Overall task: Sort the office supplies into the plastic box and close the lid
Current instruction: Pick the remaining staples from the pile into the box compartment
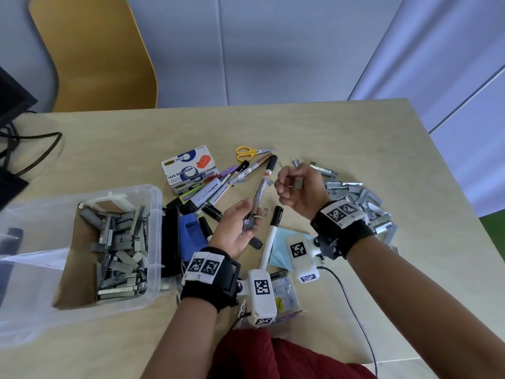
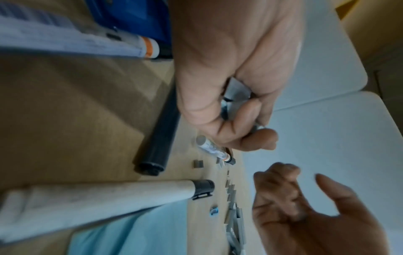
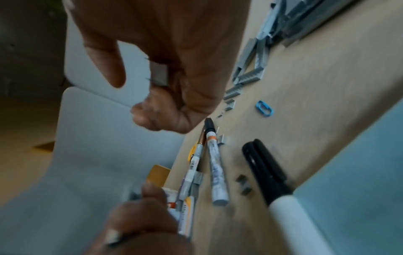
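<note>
Head view, plastic box [image 1: 153,203], lid off, holding staple strips [image 1: 120,247]

Grey steel everywhere: the clear plastic box [image 1: 153,203] holds a heap of dull silver-grey staple strips [image 1: 120,247], and a paler, shinier grey pile [image 1: 363,203] glints on the light beige table [image 1: 341,132]. Yellow handles flash on the scissors [image 1: 247,153]. The tape dispenser carton [image 1: 191,168] is white with blue rings and an orange-red picture. A white marker [image 1: 270,239] wears a black cap; another marker [image 1: 263,184] shows a grey printed barrel, an orange band and a black cap. There's a purple pen [image 1: 228,170], a solid blue stapler [image 1: 191,233], pale blue paper [image 1: 278,250], one bright blue clip [image 3: 264,108]. Black wrist straps carry white tags with black square codes (checker-like). The chair [image 1: 95,50] is mustard yellow.
</note>
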Demonstrator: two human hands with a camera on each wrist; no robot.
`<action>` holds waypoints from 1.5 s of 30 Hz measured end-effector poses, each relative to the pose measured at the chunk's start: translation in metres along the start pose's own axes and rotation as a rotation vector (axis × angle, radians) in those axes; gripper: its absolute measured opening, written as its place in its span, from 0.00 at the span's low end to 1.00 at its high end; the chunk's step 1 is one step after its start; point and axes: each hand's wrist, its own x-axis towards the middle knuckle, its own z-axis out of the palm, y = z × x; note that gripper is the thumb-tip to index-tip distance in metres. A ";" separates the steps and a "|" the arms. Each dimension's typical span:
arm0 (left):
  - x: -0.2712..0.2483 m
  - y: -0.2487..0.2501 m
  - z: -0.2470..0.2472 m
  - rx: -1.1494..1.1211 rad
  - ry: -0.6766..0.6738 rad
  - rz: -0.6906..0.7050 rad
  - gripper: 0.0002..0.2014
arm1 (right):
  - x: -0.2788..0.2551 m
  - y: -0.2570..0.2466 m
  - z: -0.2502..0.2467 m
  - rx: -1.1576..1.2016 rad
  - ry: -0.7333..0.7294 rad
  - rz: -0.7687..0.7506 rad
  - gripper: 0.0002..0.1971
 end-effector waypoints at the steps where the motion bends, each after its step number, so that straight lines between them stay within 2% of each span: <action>1: -0.001 0.000 0.000 -0.048 -0.027 0.008 0.11 | 0.002 0.001 0.001 -0.120 0.051 -0.018 0.12; 4: -0.003 0.003 0.001 -0.111 -0.111 0.054 0.12 | 0.009 0.009 -0.001 -0.831 0.185 -0.093 0.20; 6: -0.004 0.009 0.004 -0.154 -0.154 0.089 0.12 | 0.012 0.018 -0.001 -1.202 0.182 -0.119 0.20; 9: -0.003 0.022 0.011 -0.221 -0.201 0.130 0.11 | 0.010 0.031 -0.001 -1.453 0.110 -0.076 0.09; 13: -0.001 0.043 0.020 -0.201 -0.236 0.203 0.09 | 0.009 0.036 0.003 -1.661 0.075 -0.064 0.09; 15: 0.003 0.056 0.025 -0.126 -0.190 0.236 0.10 | 0.012 0.036 0.003 -1.623 0.081 -0.059 0.06; 17: 0.009 0.068 0.030 -0.046 -0.121 0.243 0.11 | 0.017 0.034 0.000 -1.416 0.125 -0.047 0.06; 19: 0.018 0.080 0.032 0.025 -0.067 0.206 0.12 | 0.018 0.028 -0.004 -1.022 0.119 -0.021 0.07; 21: 0.030 0.090 0.033 0.075 -0.039 0.134 0.13 | 0.014 0.019 -0.007 -0.478 0.042 0.043 0.08; 22: 0.036 0.094 0.034 0.108 -0.029 0.103 0.15 | 0.011 0.014 -0.007 -0.229 -0.007 0.063 0.06; 23: 0.042 0.096 0.033 0.154 -0.020 0.076 0.16 | 0.010 0.009 -0.006 -0.052 -0.056 0.067 0.03; 25: 0.051 0.097 0.033 0.300 0.004 0.029 0.18 | 0.010 0.001 -0.003 0.063 -0.081 0.037 0.06; 27: 0.055 0.095 0.032 0.567 0.060 0.037 0.19 | 0.018 -0.003 0.000 -0.036 0.011 0.014 0.12; 30: 0.057 0.090 0.033 1.162 0.146 0.193 0.20 | 0.037 -0.006 -0.001 -0.516 0.226 -0.047 0.16; 32: 0.061 0.086 0.033 1.557 0.198 0.304 0.16 | 0.047 -0.004 -0.002 -0.899 0.316 -0.135 0.14; 34: 0.065 0.081 0.032 1.815 0.220 0.347 0.11 | 0.055 0.002 -0.003 -1.159 0.307 -0.156 0.06; 35: 0.067 0.079 0.032 1.908 0.214 0.345 0.12 | 0.057 0.005 -0.004 -1.236 0.282 -0.132 0.06; 37: 0.068 0.075 0.032 2.058 0.193 0.347 0.14 | 0.062 0.011 -0.004 -1.329 0.240 -0.104 0.14; 39: 0.068 0.073 0.032 2.172 0.189 0.368 0.15 | 0.064 0.010 -0.001 -1.389 0.237 -0.104 0.16; 42: 0.070 0.071 0.031 2.251 0.217 0.381 0.15 | 0.062 0.008 0.002 -1.453 0.250 -0.077 0.14; 45: 0.072 0.072 0.027 2.301 0.235 0.334 0.15 | 0.057 0.009 0.002 -1.520 0.245 -0.072 0.17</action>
